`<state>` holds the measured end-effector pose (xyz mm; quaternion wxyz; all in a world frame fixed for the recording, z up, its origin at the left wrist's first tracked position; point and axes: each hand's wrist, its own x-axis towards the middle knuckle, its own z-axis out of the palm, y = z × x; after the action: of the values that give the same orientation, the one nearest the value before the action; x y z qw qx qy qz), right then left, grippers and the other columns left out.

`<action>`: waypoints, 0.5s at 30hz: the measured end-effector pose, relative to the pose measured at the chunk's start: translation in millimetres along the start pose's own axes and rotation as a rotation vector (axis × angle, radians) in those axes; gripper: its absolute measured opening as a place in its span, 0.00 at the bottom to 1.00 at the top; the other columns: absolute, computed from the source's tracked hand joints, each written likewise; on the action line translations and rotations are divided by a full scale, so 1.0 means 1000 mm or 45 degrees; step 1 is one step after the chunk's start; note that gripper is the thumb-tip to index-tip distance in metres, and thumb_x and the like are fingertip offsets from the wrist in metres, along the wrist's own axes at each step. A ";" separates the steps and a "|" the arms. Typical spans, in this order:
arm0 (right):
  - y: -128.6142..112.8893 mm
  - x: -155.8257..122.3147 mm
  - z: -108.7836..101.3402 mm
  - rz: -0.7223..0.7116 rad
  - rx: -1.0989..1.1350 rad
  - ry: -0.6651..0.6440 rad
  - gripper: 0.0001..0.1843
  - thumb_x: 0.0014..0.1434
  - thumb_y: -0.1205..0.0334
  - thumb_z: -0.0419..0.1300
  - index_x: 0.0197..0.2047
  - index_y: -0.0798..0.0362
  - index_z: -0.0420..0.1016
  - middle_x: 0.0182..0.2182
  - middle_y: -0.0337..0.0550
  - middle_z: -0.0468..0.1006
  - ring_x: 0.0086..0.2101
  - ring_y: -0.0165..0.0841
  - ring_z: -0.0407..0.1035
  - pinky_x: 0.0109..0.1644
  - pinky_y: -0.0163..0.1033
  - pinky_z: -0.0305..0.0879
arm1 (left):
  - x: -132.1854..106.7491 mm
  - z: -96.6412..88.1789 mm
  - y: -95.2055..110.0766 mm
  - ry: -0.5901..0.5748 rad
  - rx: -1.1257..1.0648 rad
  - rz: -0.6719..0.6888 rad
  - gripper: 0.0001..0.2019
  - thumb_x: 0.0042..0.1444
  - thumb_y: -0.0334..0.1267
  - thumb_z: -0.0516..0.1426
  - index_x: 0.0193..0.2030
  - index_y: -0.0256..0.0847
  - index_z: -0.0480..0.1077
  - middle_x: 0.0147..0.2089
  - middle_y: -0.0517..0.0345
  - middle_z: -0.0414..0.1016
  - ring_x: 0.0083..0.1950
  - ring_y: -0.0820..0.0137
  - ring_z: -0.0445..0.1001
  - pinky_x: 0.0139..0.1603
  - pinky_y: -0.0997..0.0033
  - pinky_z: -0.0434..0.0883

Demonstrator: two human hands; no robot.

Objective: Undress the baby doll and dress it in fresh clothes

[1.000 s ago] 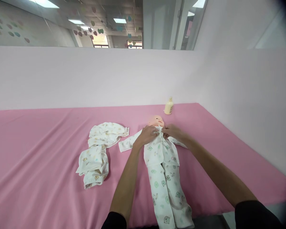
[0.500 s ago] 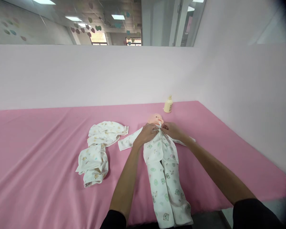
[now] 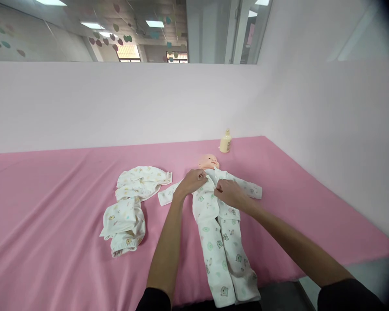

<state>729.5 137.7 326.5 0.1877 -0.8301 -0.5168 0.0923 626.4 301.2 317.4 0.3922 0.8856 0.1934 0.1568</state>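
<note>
Working at the collar (image 3: 218, 173) of the doll's (image 3: 208, 161) patterned top (image 3: 205, 204).
Right hand (image 3: 230, 192) has dropped lower; whether it grips cloth cannot be told. Left hand (image 3: 193, 180) pinches the edge. Collar now gapes, apparently unfastened. Doll lies with legs reaching the pink sheet's (image 3: 68, 203) near edge.

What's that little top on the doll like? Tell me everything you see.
The long-sleeved top is white, soft-looking cloth with small green and grey prints. It is on the doll, lying on the pink sheet: sleeves spread to both sides, front parted at the neck, hem over similarly printed trousers. The left hand seems to pinch one front edge near the neck; the curled right hand is at the chest, its grip unclear.
</note>
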 end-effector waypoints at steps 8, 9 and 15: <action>0.008 0.008 -0.006 -0.099 0.009 -0.167 0.15 0.55 0.69 0.51 0.19 0.51 0.54 0.18 0.34 0.60 0.23 0.28 0.55 0.29 0.36 0.46 | 0.000 -0.001 0.000 0.008 0.037 0.009 0.07 0.53 0.42 0.56 0.30 0.41 0.69 0.31 0.58 0.71 0.34 0.69 0.69 0.34 0.71 0.67; 0.006 0.008 -0.006 -0.082 -0.052 -0.152 0.14 0.55 0.69 0.52 0.20 0.51 0.57 0.18 0.35 0.62 0.23 0.28 0.57 0.29 0.37 0.46 | 0.000 -0.001 0.000 0.007 0.044 0.017 0.07 0.53 0.41 0.56 0.30 0.41 0.68 0.31 0.59 0.71 0.34 0.69 0.69 0.35 0.71 0.67; -0.014 0.007 -0.002 -0.061 -0.488 -0.136 0.07 0.59 0.68 0.55 0.35 0.55 0.74 0.31 0.49 0.77 0.32 0.37 0.71 0.30 0.37 0.52 | -0.004 -0.003 0.007 -0.065 0.096 0.013 0.06 0.52 0.40 0.56 0.31 0.43 0.72 0.33 0.58 0.74 0.36 0.67 0.71 0.39 0.69 0.68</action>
<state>721.9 148.6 334.3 0.0008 -0.8321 -0.5538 0.0315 623.2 297.5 324.1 0.3624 0.9044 0.1846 0.1286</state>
